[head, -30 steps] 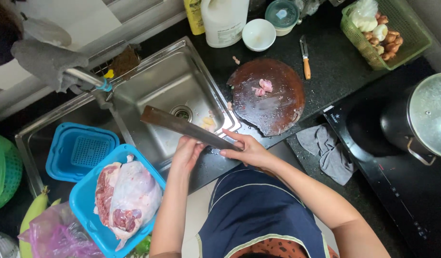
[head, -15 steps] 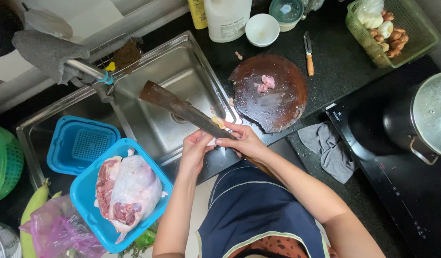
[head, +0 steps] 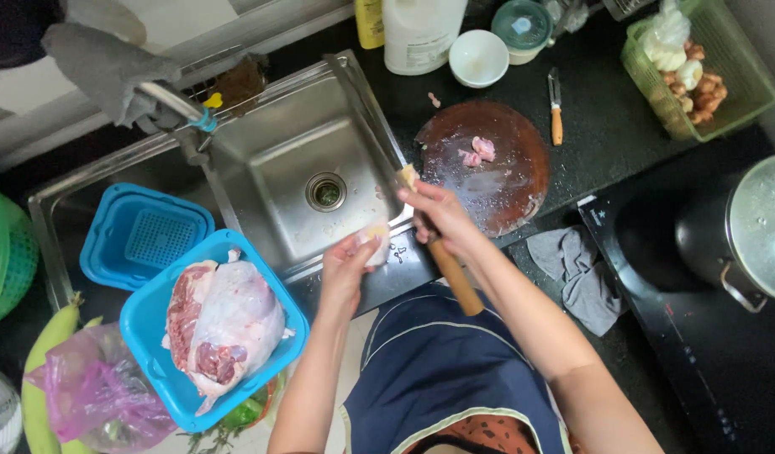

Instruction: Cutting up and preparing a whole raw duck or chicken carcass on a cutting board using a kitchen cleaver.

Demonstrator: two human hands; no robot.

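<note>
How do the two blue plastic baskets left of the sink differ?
The nearer, brighter blue square basket holds a large raw poultry piece; the farther, duller blue basket holds nothing, showing its perforated floor. The nearer one overlaps the steel sink rim. Both are square plastic.

head view | straight down, close | sink [head: 303,160] and countertop [head: 606,143] below

- Open room is offered by the sink basin [head: 295,160], where only the drain [head: 326,192] lies.
- The sink's left side is blocked by two blue baskets [head: 144,237], one filled with raw poultry [head: 224,324].
- Passage to the right is narrowed by the round cutting board [head: 505,181], a grey cloth [head: 577,273] and a pot [head: 753,235].
- The tabletop [head: 606,126] behind is crowded by a bowl [head: 478,57], a knife [head: 556,105] and a green basket [head: 698,67].
</note>
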